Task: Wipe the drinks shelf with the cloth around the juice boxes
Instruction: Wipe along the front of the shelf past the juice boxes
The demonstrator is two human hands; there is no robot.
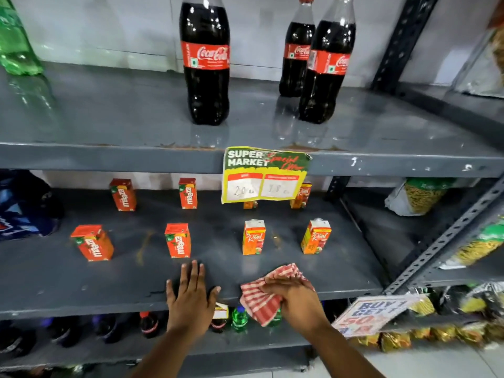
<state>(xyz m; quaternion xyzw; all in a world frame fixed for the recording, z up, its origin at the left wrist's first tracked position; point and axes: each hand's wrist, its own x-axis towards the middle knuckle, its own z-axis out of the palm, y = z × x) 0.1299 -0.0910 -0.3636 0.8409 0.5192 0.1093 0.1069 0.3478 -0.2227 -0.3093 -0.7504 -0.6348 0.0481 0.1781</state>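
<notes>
The grey drinks shelf (131, 279) holds several orange juice boxes in two rows. In the front row stand two Maaza boxes (177, 240) on the left and two Real boxes (253, 237) on the right. My right hand (293, 296) presses a red-and-white checked cloth (261, 298) onto the shelf's front edge, below the Real boxes; part of the cloth hangs over the edge. My left hand (191, 298) lies flat on the shelf with fingers spread, just in front of the middle Maaza box, holding nothing.
Three cola bottles (206, 61) and a green bottle (16, 39) stand on the shelf above. A paper price sign (263, 174) hangs from that shelf's edge, hiding some back-row boxes. Small bottles (239, 319) sit on the shelf below. Snack packets (420, 197) fill the rack at right.
</notes>
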